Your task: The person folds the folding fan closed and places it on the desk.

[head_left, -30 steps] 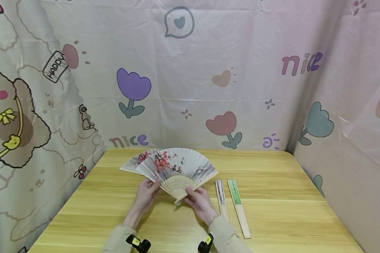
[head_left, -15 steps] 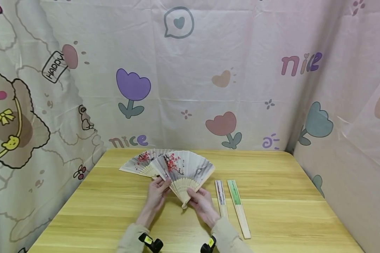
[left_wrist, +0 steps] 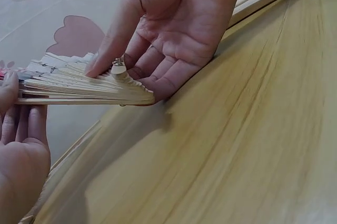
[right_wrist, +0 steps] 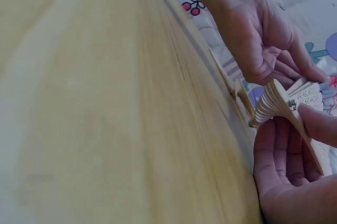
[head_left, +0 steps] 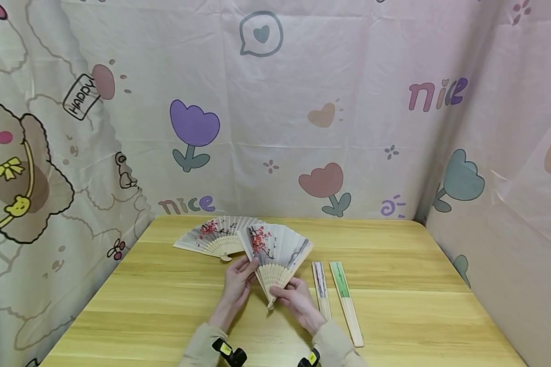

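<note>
Thumb point(left_wrist: 6, 91) above and fingers point(left_wrist: 36, 124) beneath, the left hand point(head_left: 238, 283) pinches the left side of the held fan point(head_left: 277, 257). The right hand point(head_left: 299, 302) grips the same fan by its ribs point(head_left: 272, 274), close to the pivot point(head_left: 270, 306), thumb laid across the top and the other fingers curled under. Between the two hands the fan is partly spread above the table point(head_left: 408, 306): pivot at six o'clock, white leaf point(head_left: 286, 244) widening from eleven to one, red blossoms point(head_left: 260, 239) toward its eleven o'clock side.

Taking the held fan as the dial's centre and twelve as straight toward the table's far edge, a second, wider-spread fan point(head_left: 220, 238) lies on the table at ten o'clock, printed with similar blossoms; the held fan overlaps its right end in the head view, and whether they touch I cannot tell. At four o'clock, near the right hand, lies a purple-grey folded fan point(head_left: 320, 285), its lower end hidden by the right sleeve point(head_left: 335, 344). Just beyond it a green folded fan point(head_left: 346, 304) lies slightly slanted, apart from its neighbour.

At the near side, beige sleeves point(head_left: 199, 346) lead in from about seven and five, each with a black wrist camera point(head_left: 231, 352) by the cuff. A pale cloth backdrop point(head_left: 266, 102) rises behind the table, a purple tulip point(head_left: 194, 122) at eleven and a pinkish-red tulip point(head_left: 321, 180) at one.
</note>
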The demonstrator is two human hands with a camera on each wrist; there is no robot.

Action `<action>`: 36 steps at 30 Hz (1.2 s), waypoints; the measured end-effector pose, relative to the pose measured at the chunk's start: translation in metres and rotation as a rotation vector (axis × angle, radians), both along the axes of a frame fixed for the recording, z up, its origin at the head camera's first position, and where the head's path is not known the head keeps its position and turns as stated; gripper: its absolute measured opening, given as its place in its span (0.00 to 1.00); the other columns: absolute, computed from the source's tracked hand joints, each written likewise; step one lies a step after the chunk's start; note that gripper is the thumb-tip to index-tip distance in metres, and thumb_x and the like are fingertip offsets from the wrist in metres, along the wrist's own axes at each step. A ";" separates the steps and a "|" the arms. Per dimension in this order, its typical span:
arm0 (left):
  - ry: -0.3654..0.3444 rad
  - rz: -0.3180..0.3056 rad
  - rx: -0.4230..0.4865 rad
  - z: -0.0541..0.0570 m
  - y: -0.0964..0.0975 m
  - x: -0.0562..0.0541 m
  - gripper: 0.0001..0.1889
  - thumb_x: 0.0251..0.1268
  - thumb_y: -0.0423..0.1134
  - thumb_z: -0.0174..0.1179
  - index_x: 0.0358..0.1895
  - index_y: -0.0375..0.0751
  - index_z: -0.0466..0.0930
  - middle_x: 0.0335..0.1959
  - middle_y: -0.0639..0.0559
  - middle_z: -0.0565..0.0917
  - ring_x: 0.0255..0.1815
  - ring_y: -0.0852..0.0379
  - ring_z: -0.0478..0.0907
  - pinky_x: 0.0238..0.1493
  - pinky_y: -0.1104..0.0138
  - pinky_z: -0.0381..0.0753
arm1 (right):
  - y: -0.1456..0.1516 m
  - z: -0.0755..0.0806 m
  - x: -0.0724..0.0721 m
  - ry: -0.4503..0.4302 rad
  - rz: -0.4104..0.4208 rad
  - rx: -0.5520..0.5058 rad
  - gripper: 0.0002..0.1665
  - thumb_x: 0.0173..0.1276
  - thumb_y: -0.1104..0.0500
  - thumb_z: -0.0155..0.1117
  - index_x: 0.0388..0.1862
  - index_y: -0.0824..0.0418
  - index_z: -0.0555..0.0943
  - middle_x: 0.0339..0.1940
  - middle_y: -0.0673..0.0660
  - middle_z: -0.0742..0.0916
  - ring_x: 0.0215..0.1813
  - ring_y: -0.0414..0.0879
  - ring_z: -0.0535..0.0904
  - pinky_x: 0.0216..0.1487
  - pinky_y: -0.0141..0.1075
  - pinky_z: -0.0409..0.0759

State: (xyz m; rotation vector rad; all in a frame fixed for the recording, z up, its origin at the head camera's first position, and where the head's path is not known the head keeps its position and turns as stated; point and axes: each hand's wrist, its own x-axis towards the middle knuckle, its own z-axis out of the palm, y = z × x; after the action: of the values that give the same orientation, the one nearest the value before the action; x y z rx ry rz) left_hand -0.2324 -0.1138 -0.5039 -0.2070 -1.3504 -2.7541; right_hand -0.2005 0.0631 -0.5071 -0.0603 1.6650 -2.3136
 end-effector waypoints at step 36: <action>-0.083 -0.153 -0.310 -0.001 0.016 -0.005 0.09 0.71 0.30 0.59 0.39 0.49 0.85 0.32 0.58 0.86 0.32 0.64 0.82 0.37 0.71 0.89 | 0.015 0.006 0.009 0.043 0.128 0.184 0.19 0.66 0.65 0.68 0.53 0.74 0.79 0.30 0.50 0.88 0.28 0.39 0.83 0.35 0.31 0.88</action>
State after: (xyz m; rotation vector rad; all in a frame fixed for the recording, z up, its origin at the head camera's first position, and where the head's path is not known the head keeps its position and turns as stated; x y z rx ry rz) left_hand -0.2374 -0.0978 -0.5054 -0.2231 -1.8549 -2.6825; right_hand -0.1919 0.0786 -0.5014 -0.1731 1.8305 -2.0721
